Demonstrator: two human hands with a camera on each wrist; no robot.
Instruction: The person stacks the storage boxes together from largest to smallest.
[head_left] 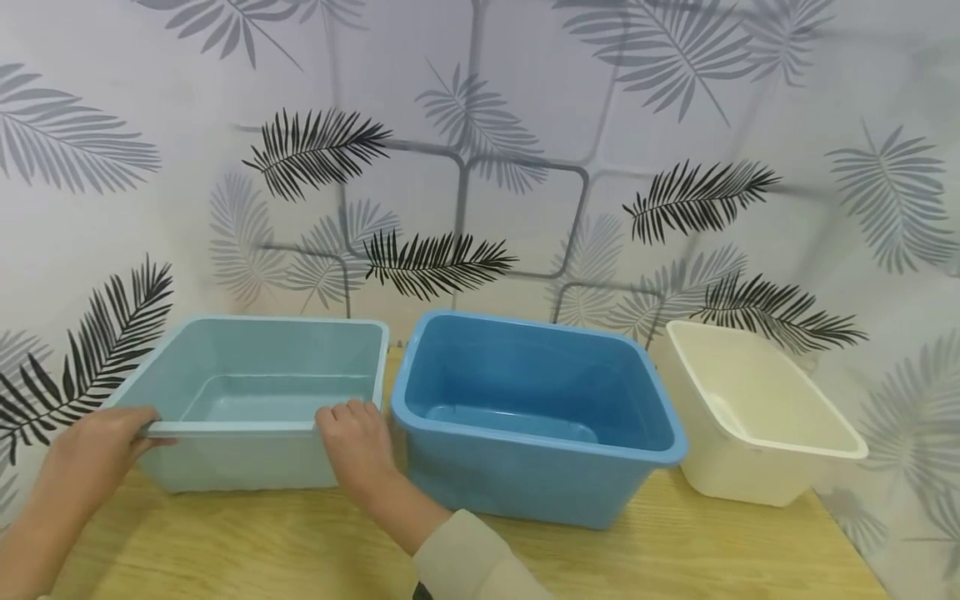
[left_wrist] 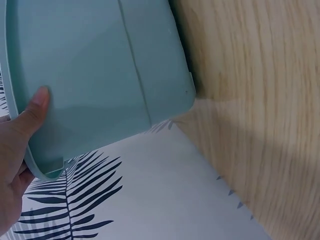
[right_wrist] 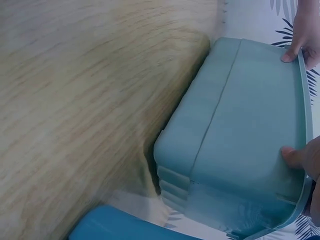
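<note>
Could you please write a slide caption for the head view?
Left hand and right hand grip the teal tub; blue tub and cream tub stand to its right.

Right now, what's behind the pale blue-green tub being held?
Behind the pale blue-green tub, a leaf-patterned wall shows above its far rim. Whatever lies lower, directly behind the tub, is hidden.

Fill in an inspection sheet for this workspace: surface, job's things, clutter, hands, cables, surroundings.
Surface: wooden table with visible grain.
Job's things: light teal tub, nothing seen inside; whether its base sits flat is unclear.
Clutter: no small items seen; blue tub to the teal one's right, cream tub farther right.
Hands: left hand grips the near rim at its left end; right hand grips it toward the right.
Cables: nothing seen.
Surroundings: leaf-patterned backdrop behind the table.
</note>
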